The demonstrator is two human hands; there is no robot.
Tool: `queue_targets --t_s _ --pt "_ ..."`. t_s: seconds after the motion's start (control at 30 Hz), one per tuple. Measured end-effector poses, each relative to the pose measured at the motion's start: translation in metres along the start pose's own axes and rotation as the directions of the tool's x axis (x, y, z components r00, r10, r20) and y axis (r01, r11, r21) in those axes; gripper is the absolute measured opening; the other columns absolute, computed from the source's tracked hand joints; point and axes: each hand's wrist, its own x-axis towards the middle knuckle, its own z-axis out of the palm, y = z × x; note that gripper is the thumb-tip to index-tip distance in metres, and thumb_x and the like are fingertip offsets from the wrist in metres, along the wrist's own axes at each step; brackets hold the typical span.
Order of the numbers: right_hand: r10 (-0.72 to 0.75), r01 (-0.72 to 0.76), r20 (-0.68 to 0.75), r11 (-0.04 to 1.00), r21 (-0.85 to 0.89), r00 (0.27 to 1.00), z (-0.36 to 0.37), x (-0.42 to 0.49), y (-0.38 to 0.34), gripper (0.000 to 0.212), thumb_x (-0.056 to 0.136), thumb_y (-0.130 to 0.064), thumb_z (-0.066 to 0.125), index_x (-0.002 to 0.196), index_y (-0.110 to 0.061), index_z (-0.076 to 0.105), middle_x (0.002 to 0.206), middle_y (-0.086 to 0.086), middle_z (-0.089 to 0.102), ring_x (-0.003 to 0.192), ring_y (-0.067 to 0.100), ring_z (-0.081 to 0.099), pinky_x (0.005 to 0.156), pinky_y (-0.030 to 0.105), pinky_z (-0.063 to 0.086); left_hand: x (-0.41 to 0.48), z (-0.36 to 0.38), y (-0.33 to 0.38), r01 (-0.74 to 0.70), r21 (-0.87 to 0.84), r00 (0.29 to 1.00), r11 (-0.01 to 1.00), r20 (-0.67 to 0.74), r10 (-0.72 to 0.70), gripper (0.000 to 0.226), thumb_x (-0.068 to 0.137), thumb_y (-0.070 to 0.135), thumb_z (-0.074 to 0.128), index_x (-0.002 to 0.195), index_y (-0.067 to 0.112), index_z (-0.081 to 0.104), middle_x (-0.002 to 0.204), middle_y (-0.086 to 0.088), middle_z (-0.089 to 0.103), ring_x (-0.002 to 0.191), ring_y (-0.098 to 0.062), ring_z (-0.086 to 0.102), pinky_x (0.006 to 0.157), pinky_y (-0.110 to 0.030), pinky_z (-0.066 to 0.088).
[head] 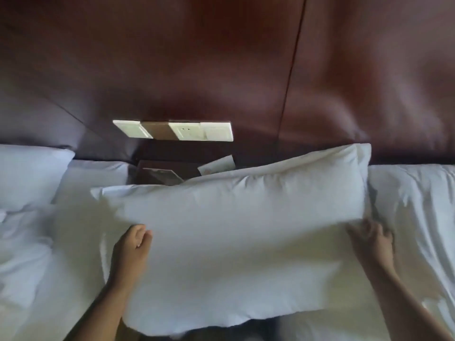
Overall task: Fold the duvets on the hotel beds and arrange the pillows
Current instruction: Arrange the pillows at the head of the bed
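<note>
Two hands grip one white pillow [236,232] in the head view, the left hand [131,252] clamped on its left edge and the right hand [369,239] on its right, holding it between two beds below the headboard [221,70]; rumpled bedding [416,217] suggests duvets remain unfolded.

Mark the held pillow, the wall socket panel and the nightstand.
held pillow [234,230], head view, middle of its front face.
wall socket panel [187,130], head view, on the white socket plate.
nightstand [189,166], head view, bare dark top between the beds.
</note>
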Motion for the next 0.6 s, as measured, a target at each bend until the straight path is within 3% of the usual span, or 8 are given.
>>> queue_targets --t_s 0.1,0.2,0.27,0.33,0.43,0.5,0.6 --pt "0.104 -0.105 0.026 0.994 0.028 0.994 0.011 0.019 0.015 0.11 0.059 -0.088 0.049 0.131 -0.006 0.046 0.128 0.029 0.056 0.12 0.045 0.053 0.104 0.053 0.043 0.008 -0.014 -0.059 0.212 -0.007 0.977 0.977 -0.036 -0.212 0.036 0.085 0.024 0.073 0.112 0.002 0.062 0.106 -0.022 0.066 0.093 -0.037 0.065 0.077 -0.04 0.053" --pt "0.07 -0.074 0.047 0.993 0.09 0.996 0.023 0.034 0.033 0.107 0.067 -0.088 0.057 0.146 -0.021 0.034 0.14 0.018 0.054 0.129 0.037 0.053 0.11 0.052 0.041 0.017 -0.009 -0.101 0.373 -0.118 0.928 0.92 0.066 -0.368 0.072 0.077 0.05 0.078 0.126 0.004 0.055 0.118 -0.019 0.065 0.101 -0.036 0.065 0.078 -0.037 0.054" --pt "0.068 -0.067 -0.012 0.994 0.087 0.998 0.024 0.028 0.024 0.1 0.069 -0.083 0.059 0.142 -0.018 0.038 0.135 0.019 0.058 0.124 0.038 0.057 0.105 0.052 0.045 0.023 -0.002 -0.111 0.413 -0.219 0.91 0.884 0.129 -0.393 0.07 0.081 0.047 0.075 0.132 0.005 0.051 0.122 -0.015 0.063 0.107 -0.033 0.064 0.082 -0.036 0.05" --pt "0.071 -0.068 -0.053 0.996 0.057 0.996 0.024 0.026 0.016 0.088 0.069 -0.079 0.058 0.126 -0.013 0.049 0.12 0.023 0.063 0.109 0.042 0.062 0.092 0.053 0.052 0.029 0.002 -0.115 0.407 -0.257 0.913 0.876 0.138 -0.384 0.061 0.087 0.037 0.072 0.137 0.009 0.048 0.121 -0.007 0.06 0.107 -0.028 0.061 0.088 -0.036 0.047" --pt "0.074 -0.069 -0.092 0.996 0.058 0.993 0.022 0.033 0.007 0.09 0.066 -0.081 0.061 0.116 -0.007 0.055 0.111 0.026 0.067 0.1 0.044 0.066 0.085 0.054 0.055 0.035 0.012 -0.133 0.365 -0.28 0.93 0.888 0.144 -0.337 0.084 0.069 0.07 0.068 0.135 0.02 0.052 0.121 -0.003 0.065 0.109 -0.025 0.064 0.096 -0.045 0.052" --pt "0.098 -0.093 -0.12 0.995 0.046 0.988 0.023 0.035 -0.004 0.074 0.076 -0.066 0.061 0.112 -0.001 0.057 0.111 0.032 0.066 0.102 0.048 0.064 0.086 0.051 0.052 0.037 0.021 -0.146 0.35 -0.268 0.936 0.898 0.124 -0.328 0.096 0.062 0.084 0.059 0.13 0.017 0.058 0.121 -0.009 0.068 0.114 -0.027 0.064 0.102 -0.047 0.049" --pt "0.081 -0.074 -0.161 0.996 0.051 0.984 0.032 0.024 -0.023 0.049 0.093 -0.044 0.049 0.101 0.003 0.059 0.107 0.037 0.064 0.102 0.052 0.061 0.086 0.049 0.048 0.029 0.018 -0.124 0.328 -0.296 0.944 0.897 0.067 -0.323 0.095 0.065 0.081 0.057 0.128 0.01 0.061 0.126 -0.015 0.065 0.121 -0.029 0.06 0.107 -0.044 0.045"
